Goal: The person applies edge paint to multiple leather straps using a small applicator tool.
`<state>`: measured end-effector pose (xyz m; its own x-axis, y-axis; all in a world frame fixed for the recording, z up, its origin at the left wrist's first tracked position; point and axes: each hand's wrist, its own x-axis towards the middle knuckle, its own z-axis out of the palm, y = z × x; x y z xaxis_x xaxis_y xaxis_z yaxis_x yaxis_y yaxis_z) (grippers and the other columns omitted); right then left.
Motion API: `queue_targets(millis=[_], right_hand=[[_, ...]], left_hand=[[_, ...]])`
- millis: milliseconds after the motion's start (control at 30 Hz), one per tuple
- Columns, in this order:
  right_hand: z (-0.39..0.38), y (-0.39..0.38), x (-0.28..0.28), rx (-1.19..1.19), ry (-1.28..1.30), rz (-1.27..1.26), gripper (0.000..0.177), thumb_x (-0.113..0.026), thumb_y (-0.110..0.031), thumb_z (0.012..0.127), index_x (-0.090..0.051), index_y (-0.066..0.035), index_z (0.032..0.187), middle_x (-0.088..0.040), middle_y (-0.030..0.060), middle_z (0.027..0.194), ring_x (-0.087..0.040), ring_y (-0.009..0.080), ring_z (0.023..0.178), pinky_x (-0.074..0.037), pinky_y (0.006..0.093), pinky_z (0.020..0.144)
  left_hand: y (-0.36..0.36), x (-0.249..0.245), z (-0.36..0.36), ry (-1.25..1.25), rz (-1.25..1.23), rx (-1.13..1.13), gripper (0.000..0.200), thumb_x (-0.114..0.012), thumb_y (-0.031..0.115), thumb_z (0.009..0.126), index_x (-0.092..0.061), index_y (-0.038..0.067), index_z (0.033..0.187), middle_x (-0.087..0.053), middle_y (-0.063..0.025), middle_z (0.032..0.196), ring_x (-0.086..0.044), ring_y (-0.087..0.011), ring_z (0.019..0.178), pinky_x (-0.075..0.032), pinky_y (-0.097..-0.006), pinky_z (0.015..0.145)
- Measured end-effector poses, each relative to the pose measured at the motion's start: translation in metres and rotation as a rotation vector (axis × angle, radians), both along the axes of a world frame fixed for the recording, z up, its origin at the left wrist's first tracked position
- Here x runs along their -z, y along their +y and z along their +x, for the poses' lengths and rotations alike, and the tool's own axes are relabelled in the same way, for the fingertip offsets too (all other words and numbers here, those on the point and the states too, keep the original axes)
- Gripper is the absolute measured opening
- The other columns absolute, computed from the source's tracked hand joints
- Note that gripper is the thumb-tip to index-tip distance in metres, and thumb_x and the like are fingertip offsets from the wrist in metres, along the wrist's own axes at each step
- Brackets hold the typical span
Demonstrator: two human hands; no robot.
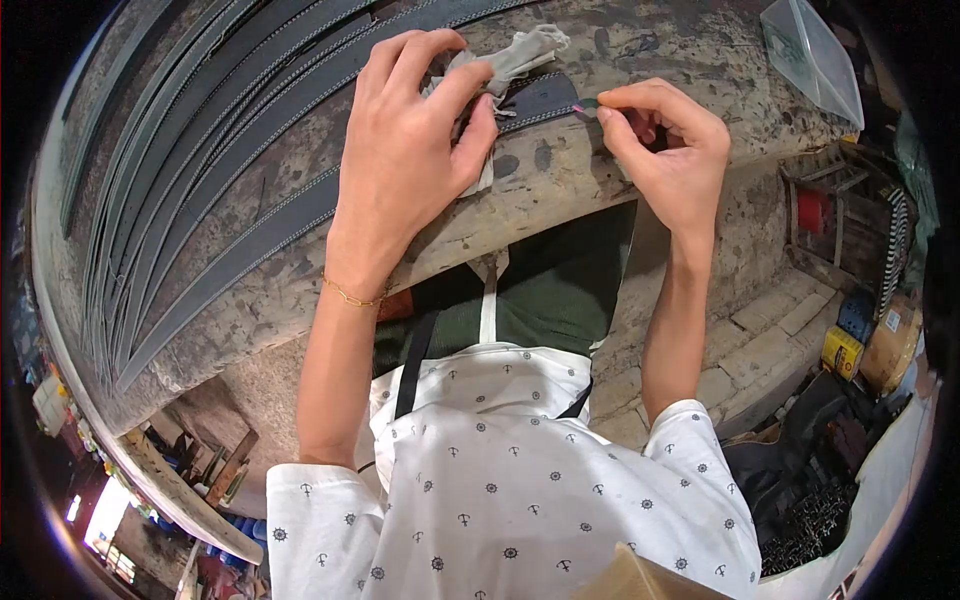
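My left hand (415,125) is closed over a crumpled light grey rag (520,58), holding it against a dark leather belt strap (545,98) with pale stitching along its edges. The strap lies on the worn work surface and runs out from under the hand to the left. At the strap's right end, my right hand (670,135) pinches something small between thumb and forefinger. A bit of dark green and pink shows at those fingertips, too small to name.
Several long dark stitched straps (215,130) curve across the stained work surface (570,180) on the left. A clear plastic container (812,65) stands at the far right edge. Below right are a wooden stool frame (840,205), a yellow can (842,352) and black material (800,450).
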<state>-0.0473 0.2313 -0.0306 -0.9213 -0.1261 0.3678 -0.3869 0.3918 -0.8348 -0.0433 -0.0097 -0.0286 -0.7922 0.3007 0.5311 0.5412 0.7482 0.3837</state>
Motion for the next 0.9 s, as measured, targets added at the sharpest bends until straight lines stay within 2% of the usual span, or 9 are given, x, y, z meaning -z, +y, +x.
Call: queue_targets(millis=[67,133,267,333,400,533,600,800,900], right_hand=[[0.0,0.001,0.0,-0.014,0.003,0.025,0.009,-0.075,0.001,0.08,-0.075,-0.001,0.09,-0.064,-0.0008,0.073,-0.051,0.0053,0.061,-0.039,0.0209,0.055],[0.001,0.001,-0.002,0.093,-0.088,-0.291,0.009,-0.075,0.0,0.086,-0.075,-0.001,0.095,-0.066,-0.0016,0.075,-0.054,0.0042,0.062,-0.04,0.0194,0.056],[-0.003,0.009,-0.001,0.205,-0.114,-0.538,0.01,-0.074,-0.002,0.089,-0.075,0.0,0.098,-0.066,-0.0006,0.074,-0.056,0.0044,0.062,-0.041,0.0202,0.055],[-0.005,0.011,0.0,0.181,-0.095,-0.627,0.011,-0.073,-0.001,0.09,-0.073,0.002,0.101,-0.068,0.0026,0.077,-0.056,0.0059,0.061,-0.042,0.0226,0.054],[-0.007,0.012,0.0,0.185,-0.1,-0.848,0.013,-0.071,0.0,0.091,-0.072,0.003,0.104,-0.07,0.0063,0.081,-0.056,0.0073,0.062,-0.042,0.0248,0.054],[-0.006,0.018,0.006,0.16,-0.077,-0.932,0.015,-0.071,0.0,0.092,-0.071,0.004,0.107,-0.071,0.009,0.087,-0.057,0.0083,0.064,-0.042,0.0267,0.053],[-0.005,0.017,0.005,0.116,-0.091,-1.0,0.017,-0.071,0.0,0.093,-0.071,0.004,0.11,-0.072,0.0099,0.09,-0.062,0.0106,0.069,-0.049,0.0263,0.056],[0.013,0.032,-0.006,0.234,-0.191,-0.917,0.022,-0.071,-0.001,0.092,-0.069,0.004,0.114,-0.073,0.0112,0.093,-0.071,0.0163,0.077,-0.061,0.0262,0.069],[0.027,0.059,-0.007,0.293,-0.192,-0.868,0.02,-0.073,-0.002,0.092,-0.07,0.004,0.111,-0.072,0.0101,0.092,-0.071,0.015,0.075,-0.059,0.0252,0.067]], left_hand=[[-0.002,0.0,-0.001,0.012,0.036,0.018,0.023,-0.073,0.003,0.08,-0.071,0.002,0.103,-0.067,-0.0115,0.111,-0.063,-0.03,0.104,-0.053,-0.0385,0.09],[0.0,-0.004,0.004,-0.017,0.109,0.005,0.021,-0.074,0.001,0.079,-0.071,0.001,0.1,-0.068,-0.0109,0.106,-0.066,-0.0281,0.097,-0.054,-0.0363,0.085],[0.017,-0.011,0.001,0.043,0.3,0.05,0.017,-0.077,-0.002,0.079,-0.071,0.001,0.095,-0.07,-0.0103,0.099,-0.07,-0.0241,0.081,-0.057,-0.0322,0.074],[0.033,-0.007,-0.002,0.006,0.339,0.167,0.019,-0.077,-0.002,0.08,-0.072,0.002,0.097,-0.07,-0.0103,0.101,-0.07,-0.0257,0.086,-0.056,-0.0345,0.075],[0.042,-0.002,-0.006,0.022,0.176,0.265,0.022,-0.075,-0.002,0.08,-0.071,0.003,0.1,-0.068,-0.0102,0.104,-0.066,-0.029,0.095,-0.055,-0.0385,0.081],[0.047,-0.002,0.001,-0.015,0.02,0.258,0.024,-0.074,0.002,0.081,-0.071,0.004,0.104,-0.065,-0.0113,0.108,-0.06,-0.0326,0.104,-0.052,-0.0421,0.088],[0.048,-0.004,0.003,-0.018,0.005,0.233,0.017,-0.073,0.009,0.084,-0.069,0.005,0.099,-0.063,-0.0121,0.112,-0.057,-0.0332,0.108,-0.049,-0.0443,0.091],[0.049,-0.016,0.001,-0.022,-0.134,0.297,0.013,-0.072,0.014,0.085,-0.063,0.006,0.088,-0.06,-0.0117,0.114,-0.055,-0.033,0.11,-0.045,-0.046,0.089],[0.049,-0.015,0.003,-0.002,-0.108,0.305,0.012,-0.072,0.014,0.086,-0.064,0.005,0.089,-0.06,-0.0121,0.112,-0.055,-0.0334,0.108,-0.044,-0.0458,0.09]])
